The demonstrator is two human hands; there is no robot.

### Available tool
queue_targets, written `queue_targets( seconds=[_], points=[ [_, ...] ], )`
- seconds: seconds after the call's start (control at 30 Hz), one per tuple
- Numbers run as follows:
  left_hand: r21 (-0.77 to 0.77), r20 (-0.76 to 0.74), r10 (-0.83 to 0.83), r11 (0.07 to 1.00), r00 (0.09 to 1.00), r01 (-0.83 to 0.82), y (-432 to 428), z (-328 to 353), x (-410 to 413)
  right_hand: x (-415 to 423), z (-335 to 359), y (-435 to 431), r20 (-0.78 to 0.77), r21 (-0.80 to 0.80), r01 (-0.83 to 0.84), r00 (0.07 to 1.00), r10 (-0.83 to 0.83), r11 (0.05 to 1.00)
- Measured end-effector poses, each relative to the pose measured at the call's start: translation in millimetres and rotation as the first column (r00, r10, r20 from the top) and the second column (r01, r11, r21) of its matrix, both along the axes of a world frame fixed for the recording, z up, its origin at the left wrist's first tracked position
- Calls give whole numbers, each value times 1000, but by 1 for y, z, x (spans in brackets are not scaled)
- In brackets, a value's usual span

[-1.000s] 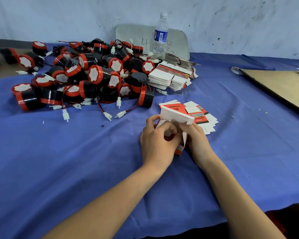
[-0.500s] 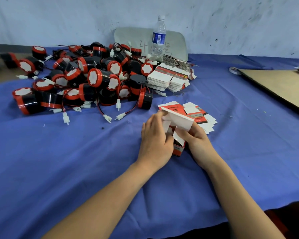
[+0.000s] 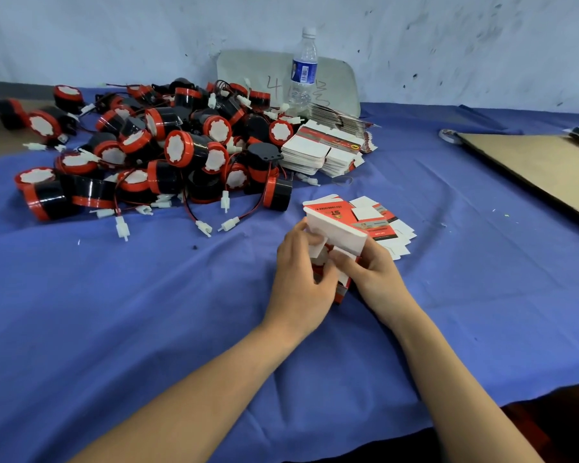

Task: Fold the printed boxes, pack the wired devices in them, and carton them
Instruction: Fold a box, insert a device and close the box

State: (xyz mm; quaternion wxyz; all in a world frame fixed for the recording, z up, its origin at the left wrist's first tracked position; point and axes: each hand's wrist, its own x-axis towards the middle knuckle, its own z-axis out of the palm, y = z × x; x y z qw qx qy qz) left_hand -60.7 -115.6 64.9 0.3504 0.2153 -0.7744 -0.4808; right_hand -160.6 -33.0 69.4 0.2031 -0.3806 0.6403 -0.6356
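Note:
A red-and-white printed box stands partly folded on the blue cloth at the table's middle, its white lid flap raised. My left hand grips its left side, thumb on an inner flap. My right hand holds the right side, fingers pushing a white flap inward. Just behind lies a short stack of flat printed boxes. A pile of black-and-red wired devices with white connectors fills the left rear. A taller stack of flat boxes sits beside that pile.
A clear water bottle stands at the back against a grey board. Flat brown cardboard lies at the right edge, a tape roll by its corner. The blue cloth covers the table.
The box has turned slightly and my fingers have shifted over its inner flaps, the right-hand fingers now pressing a flap inward. The view has tilted a little.

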Motion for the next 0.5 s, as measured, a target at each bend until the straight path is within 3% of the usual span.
queue_targets(
  seconds=[0.23, 0.5],
  points=[
    [119, -1, 21, 993, 1000, -21, -3, 3, -4, -2, 1, 4, 47, 22, -77, 996, 76, 997],
    [43, -10, 2, 999, 1000, -2, -6, 3, 0, 0, -5, 5, 41, -20, -20, 999, 21, 1000]
  ],
)
